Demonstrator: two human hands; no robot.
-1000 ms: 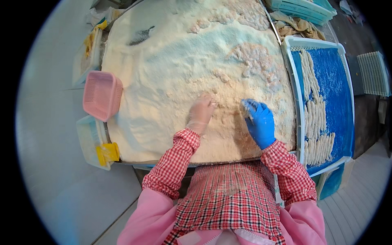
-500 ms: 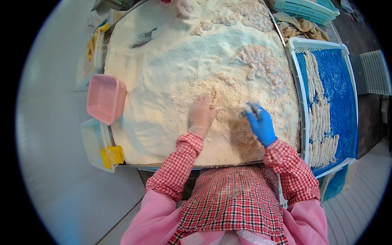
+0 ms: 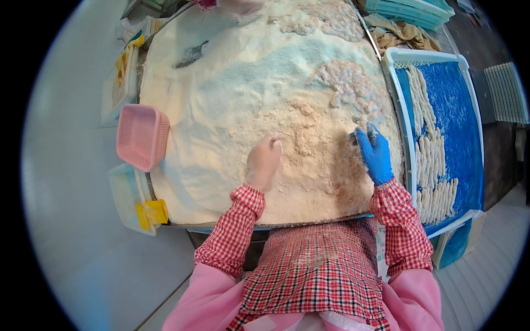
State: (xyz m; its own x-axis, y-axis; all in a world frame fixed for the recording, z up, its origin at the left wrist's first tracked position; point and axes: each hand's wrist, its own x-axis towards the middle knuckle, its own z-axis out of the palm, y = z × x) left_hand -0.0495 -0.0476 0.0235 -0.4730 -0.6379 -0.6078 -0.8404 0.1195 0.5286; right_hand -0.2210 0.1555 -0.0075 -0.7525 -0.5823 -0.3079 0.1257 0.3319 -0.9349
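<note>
My left hand, in a thin clear glove, hovers low over the coating powder. Its fingers are curled together; what they hold, if anything, is hidden. To the right, my right hand wears a blue glove with flour on the fingertips. Its fingers bend inward near the powder, and their contents cannot be made out. Between the hands lie crumbly, powder-coated lumps. Beyond the right hand rests a heap of wet, pale pink meat strips, partly dusted.
At the right stands a white-rimmed tray with a blue liner and rows of coated strips. A pink basket sits on the left edge. Another person's hand is blurred at the far side, near more meat.
My hands have moved apart: the left slightly left and down with its fingers now curled in, the right to the right and up. The other person's hand has shifted at the far edge.
</note>
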